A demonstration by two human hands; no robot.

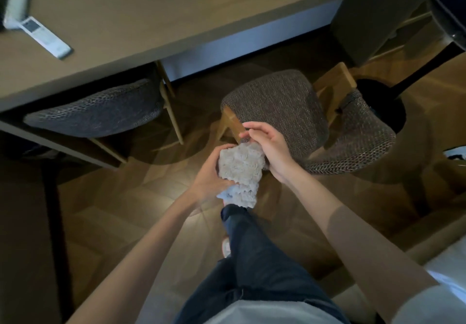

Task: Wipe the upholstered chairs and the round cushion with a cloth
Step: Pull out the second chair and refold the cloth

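The upholstered chair [290, 106], covered in a dark brown woven fabric on a light wooden frame, is seen pulled out from the table, just off centre toward 2 o'clock, its curved back turned toward 3 o'clock. A second upholstered chair [100, 111] of the same fabric is tucked under the table edge at 9 o'clock.

The wooden floor [126, 197], laid in a herringbone pattern, is spread beneath everything. The brown table [151, 20] is stretched across the top of the view from 9 to 1 o'clock. A black round object [383, 101] is set on the floor at 3 o'clock behind the pulled-out chair; whether it is a container cannot be told.

The cloth [239, 169], pale and nubbly in texture, is held bunched at the centre, above the floor and just beside the front corner of the pulled-out chair. It is grasped from the 9 o'clock side by the left hand [209, 172], whose fingers are curled round it. Its upper end is pinched by the right hand [269, 147], the palm being laid along its 3 o'clock side.

A white remote control [45, 36] is laid on the table at 10 o'clock; its markings are too blurred to be read.
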